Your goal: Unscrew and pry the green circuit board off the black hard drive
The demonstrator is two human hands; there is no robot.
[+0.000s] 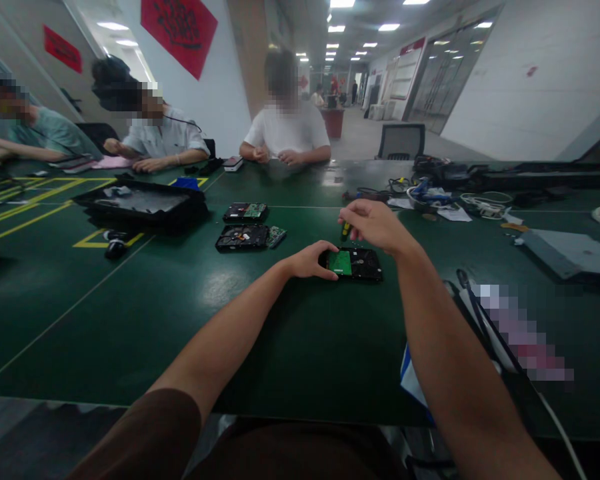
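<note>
A hard drive (367,265) lies flat on the green table, its green circuit board facing up. My left hand (312,261) grips the drive's left end, thumb on the near edge and fingers on the far edge. Just above the drive, my right hand (373,223) pinches a small screwdriver with a yellow and black handle (346,231), held upright. Its tip is too small to make out. Beyond my left hand lie an opened hard drive (241,237), a loose circuit board (277,237) and another hard drive (245,212).
Black trays (143,203) are stacked at the left, with a small black object (115,248) before them. Tangled cables (427,193) and a flat grey device (567,253) lie at the right. Across the table sits a person in a white shirt (287,130); others sit at the left.
</note>
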